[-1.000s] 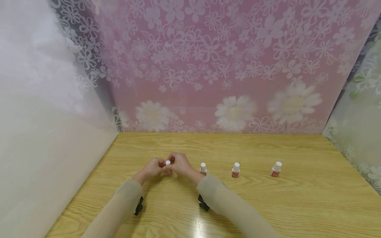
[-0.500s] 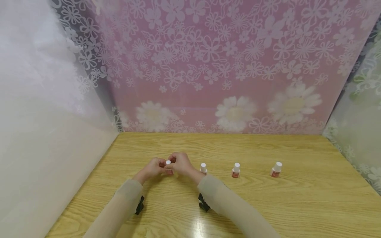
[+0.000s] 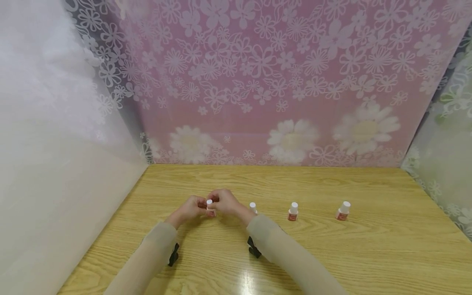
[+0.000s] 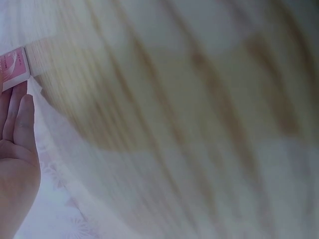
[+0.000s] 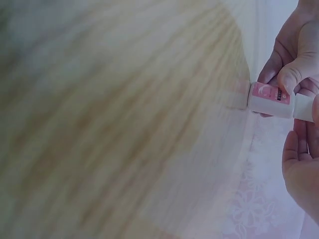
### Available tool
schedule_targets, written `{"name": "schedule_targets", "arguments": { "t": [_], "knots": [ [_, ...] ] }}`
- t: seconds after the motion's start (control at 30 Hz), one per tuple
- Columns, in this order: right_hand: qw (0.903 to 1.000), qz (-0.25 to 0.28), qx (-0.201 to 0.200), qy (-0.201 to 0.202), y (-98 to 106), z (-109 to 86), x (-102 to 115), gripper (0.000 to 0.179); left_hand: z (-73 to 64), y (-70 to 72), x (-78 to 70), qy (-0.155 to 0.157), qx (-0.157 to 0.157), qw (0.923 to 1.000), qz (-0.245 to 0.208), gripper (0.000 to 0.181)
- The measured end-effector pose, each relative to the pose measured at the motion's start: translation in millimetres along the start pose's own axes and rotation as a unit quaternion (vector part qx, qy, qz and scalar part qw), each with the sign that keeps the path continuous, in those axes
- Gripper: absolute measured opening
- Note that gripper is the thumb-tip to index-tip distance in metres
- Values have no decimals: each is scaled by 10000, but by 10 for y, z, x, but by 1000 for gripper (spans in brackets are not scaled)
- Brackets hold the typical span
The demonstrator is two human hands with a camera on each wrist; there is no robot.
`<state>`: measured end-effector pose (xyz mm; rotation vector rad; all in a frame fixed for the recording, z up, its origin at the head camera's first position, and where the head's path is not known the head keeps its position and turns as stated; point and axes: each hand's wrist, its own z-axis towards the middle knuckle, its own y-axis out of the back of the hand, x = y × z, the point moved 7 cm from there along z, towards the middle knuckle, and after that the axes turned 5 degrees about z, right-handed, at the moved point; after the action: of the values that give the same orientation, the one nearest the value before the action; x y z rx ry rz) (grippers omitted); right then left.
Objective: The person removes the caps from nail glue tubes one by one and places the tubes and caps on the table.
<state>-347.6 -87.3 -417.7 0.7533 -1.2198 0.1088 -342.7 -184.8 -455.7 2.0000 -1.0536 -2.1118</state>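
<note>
Both hands meet at a small white bottle (image 3: 211, 213) with a pink-red label, upright at the left of the wooden table in the head view. My left hand (image 3: 190, 207) grips its body, the thumb lying over the label in the right wrist view. The fingers of my right hand (image 3: 225, 202) pinch its white cap (image 5: 304, 108) from the other side. The cap sits on the bottle's neck. In the left wrist view only the label end of the bottle (image 4: 14, 68) shows, at the left edge.
To the right stand three similar bottles in a row: one (image 3: 253, 206) partly hidden by the right forearm, one (image 3: 293, 212) in the middle and one (image 3: 343, 211) farthest right. A pink flowered sheet (image 3: 239, 135) rises behind the table (image 3: 280, 254), with pale sheets at both sides.
The hands stay at the same bottle, with slight finger movement at the cap. More of its label shows, and the right forearm covers more of the neighbouring bottle.
</note>
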Motion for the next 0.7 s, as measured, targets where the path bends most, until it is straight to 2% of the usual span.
{"name": "schedule_targets", "arguments": {
  "t": [0.27,0.43,0.7],
  "knots": [
    [9999,62,91,-2,-12,-13,-13,11,-13,-9,-15,-110,51,9998,-164,15],
    [9995,254,-173,14,3,-23,-1,21,-14,-4,-9,-77,81,9993,-356,9],
    [9970,242,-700,-208,31,-45,-16,20,-9,5,8,73,59,9991,-411,8]
  ]
}}
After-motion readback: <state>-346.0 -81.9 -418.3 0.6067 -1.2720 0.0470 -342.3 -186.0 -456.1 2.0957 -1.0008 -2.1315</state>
